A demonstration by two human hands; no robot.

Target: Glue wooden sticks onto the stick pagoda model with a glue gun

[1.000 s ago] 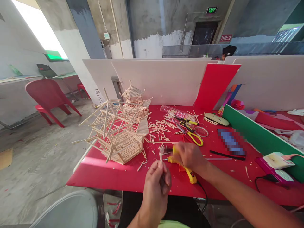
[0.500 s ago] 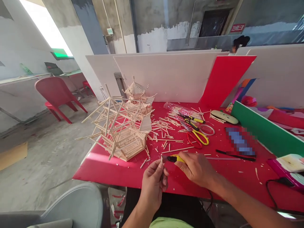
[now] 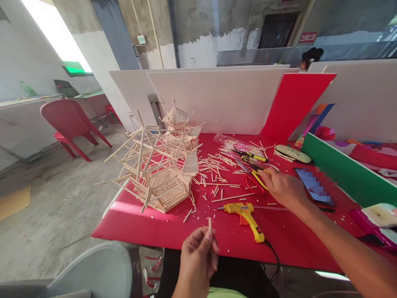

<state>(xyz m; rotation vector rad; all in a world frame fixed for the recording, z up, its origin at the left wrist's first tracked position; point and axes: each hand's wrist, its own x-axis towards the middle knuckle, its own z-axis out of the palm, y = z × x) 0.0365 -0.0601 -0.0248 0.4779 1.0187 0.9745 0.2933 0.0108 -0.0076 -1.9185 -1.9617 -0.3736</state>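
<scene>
My left hand (image 3: 198, 258) is closed in a pinch on a short wooden stick (image 3: 210, 223), held upright over the near edge of the red table (image 3: 149, 225). A yellow glue gun (image 3: 246, 215) lies on the table just beyond it, untouched. My right hand (image 3: 283, 188) reaches over the yellow-handled scissors (image 3: 259, 179) with its fingers curled on them. A wooden stick pagoda model (image 3: 158, 169) stands at the table's left end, with a smaller one (image 3: 180, 126) behind it.
Loose sticks (image 3: 214, 171) litter the table's middle. Pliers (image 3: 251, 157), a clear bag, a phone (image 3: 314, 186) and a pale case (image 3: 293, 153) lie toward the back right. White and red boards (image 3: 223, 101) wall the back; a green board (image 3: 344, 174) stands right. A red chair (image 3: 71, 124) stands on the floor at left.
My right hand let go of the glue gun, which now lies on the table, and moved back right to the scissors. My left hand drew nearer with the stick.
</scene>
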